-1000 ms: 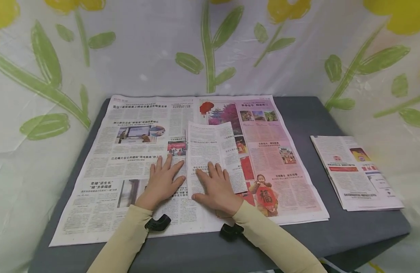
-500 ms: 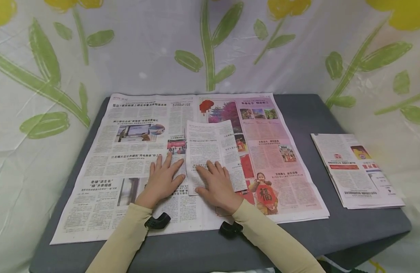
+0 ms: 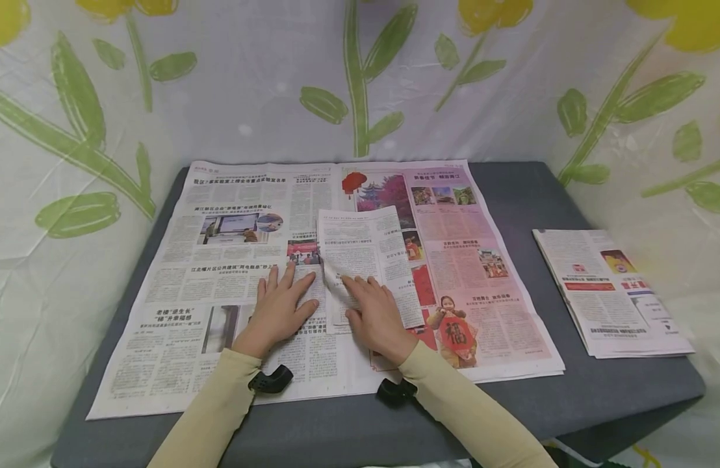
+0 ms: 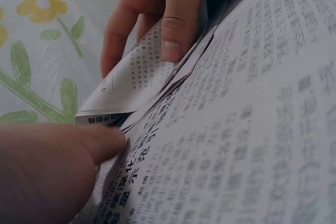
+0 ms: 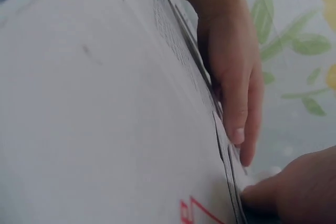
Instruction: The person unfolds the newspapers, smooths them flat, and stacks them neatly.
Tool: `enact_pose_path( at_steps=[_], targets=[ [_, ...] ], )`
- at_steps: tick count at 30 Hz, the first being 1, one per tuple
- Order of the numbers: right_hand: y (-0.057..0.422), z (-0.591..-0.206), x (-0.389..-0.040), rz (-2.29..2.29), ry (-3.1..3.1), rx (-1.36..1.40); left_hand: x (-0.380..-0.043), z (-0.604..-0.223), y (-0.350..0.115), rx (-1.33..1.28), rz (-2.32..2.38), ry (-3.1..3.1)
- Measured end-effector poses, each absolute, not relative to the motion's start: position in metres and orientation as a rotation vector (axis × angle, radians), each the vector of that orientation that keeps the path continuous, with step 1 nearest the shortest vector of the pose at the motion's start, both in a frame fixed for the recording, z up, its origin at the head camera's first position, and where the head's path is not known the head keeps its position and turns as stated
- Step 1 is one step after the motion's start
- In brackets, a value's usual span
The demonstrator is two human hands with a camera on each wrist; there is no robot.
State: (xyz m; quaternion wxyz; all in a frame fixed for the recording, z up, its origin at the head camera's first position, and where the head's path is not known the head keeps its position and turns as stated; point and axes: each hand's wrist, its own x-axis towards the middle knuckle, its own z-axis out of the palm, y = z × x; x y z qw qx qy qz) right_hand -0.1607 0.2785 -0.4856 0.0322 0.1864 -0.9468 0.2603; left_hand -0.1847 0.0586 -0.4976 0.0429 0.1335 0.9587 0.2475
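Observation:
A small folded newspaper packet (image 3: 366,237) lies on the large spread newspaper (image 3: 179,286), right of its centre fold. My right hand (image 3: 376,318) rests on the packet's lower half, fingers pointing forward. Along its left side the packet's top layer is buckled and drawn in, baring layers below. In the left wrist view, the right thumb presses the raised paper (image 4: 134,72), with the other fingers farther over it. My left hand (image 3: 276,313) lies flat on the spread newspaper, fingers apart, just left of the packet; its thumb (image 4: 105,142) is close to the packet's edge.
Everything lies on a grey table (image 3: 512,195). Toward its right end is a stack of folded newspapers (image 3: 611,299). A white curtain (image 3: 249,78) with painted flowers hangs behind and at both sides. Each wrist wears a black camera (image 3: 271,379).
My right hand has slid slightly to the right on the packet, its fingers drawing together. The packet's left edge has buckled and shifted rightward. The left hand stays in place.

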Motion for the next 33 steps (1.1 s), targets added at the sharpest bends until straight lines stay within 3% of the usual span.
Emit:
enact_pose_path(
  at_steps=[21,33],
  targets=[
    [0.280,-0.478,-0.159,1.267,-2.647,0.428,-0.183,-0.498,0.062,0.536,0.734,2.929],
    [0.307,-0.457,-0.170,1.657,-2.427,0.252,-0.184,-0.501,0.063,0.603,0.611,2.921]
  ],
)
